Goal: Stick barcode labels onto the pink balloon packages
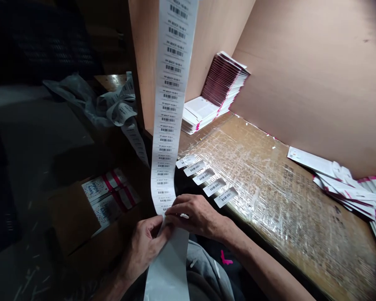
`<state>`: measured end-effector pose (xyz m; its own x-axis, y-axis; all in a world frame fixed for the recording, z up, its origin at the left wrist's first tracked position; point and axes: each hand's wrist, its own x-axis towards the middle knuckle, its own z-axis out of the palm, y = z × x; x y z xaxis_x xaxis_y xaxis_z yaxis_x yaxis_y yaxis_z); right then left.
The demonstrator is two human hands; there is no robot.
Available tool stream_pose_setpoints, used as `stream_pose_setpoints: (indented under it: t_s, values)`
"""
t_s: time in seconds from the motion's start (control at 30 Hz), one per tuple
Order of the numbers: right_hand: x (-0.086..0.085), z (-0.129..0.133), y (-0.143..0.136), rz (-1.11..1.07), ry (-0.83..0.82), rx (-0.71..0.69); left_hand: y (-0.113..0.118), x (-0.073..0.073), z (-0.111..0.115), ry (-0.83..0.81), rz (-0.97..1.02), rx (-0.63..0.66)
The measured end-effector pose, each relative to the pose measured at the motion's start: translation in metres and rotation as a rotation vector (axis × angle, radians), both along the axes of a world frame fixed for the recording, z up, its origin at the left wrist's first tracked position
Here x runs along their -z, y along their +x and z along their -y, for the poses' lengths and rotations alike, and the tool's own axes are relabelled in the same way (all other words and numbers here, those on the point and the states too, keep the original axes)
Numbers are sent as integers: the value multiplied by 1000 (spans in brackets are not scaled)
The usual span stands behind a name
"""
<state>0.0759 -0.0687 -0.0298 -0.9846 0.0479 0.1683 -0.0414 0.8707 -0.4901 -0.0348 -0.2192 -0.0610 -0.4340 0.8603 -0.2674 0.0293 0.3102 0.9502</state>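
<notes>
A long strip of barcode labels (167,121) hangs down from the top of the view and bends at my hands. Below them its bare white backing (169,267) runs over my lap. My left hand (147,240) grips the strip's left edge at the bend, thumb on top. My right hand (196,214) pinches at a label on the same bend, its fingertips against my left thumb. A small white bit shows under the right fingers. Several peeled barcode labels (203,177) stick out in a row along the table's edge, just beyond my right hand.
A table (263,209) wrapped in clear film lies to the right. A stack of folded white and pink boxes (225,81) stands against the back panel. More flat boxes (347,188) lie far right. At left are an open carton (72,213) and tangled label strips (122,113).
</notes>
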Motion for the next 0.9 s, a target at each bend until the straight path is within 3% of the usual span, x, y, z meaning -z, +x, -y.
stream_pose_setpoints:
  t_s: [0.1, 0.17, 0.23, 0.37, 0.43, 0.5, 0.57, 0.67, 0.77, 0.9]
  values:
    - [2, 7, -4, -12, 98, 13, -1, 5, 2, 9, 22, 23]
    - [6, 16, -8, -62, 85, 98, -2, 6, 4, 18, 23, 5]
    - [9, 24, -12, -173, -100, 277, -3, 5, 6, 11, 18, -35]
    - [6, 20, -1, -396, -744, 680, -6, 4, 8, -1, 142, -105]
    - [0, 6, 22, -542, -830, 830, -8, 6, 9, 28, 238, -210]
    - [-4, -10, 56, -717, -611, 960, -12, 9, 9, 79, 314, -371]
    - [-2, -23, 92, -759, -232, 984, -15, 10, 7, 121, 353, -508]
    - [11, -33, 134, -557, 202, 778, -15, 4, 5, 80, 306, -634]
    - [28, -33, 152, -397, 377, 614, -10, -4, 4, 14, 229, -678]
    - [40, -30, 153, -342, 460, 549, -6, -10, 5, 32, 204, -651]
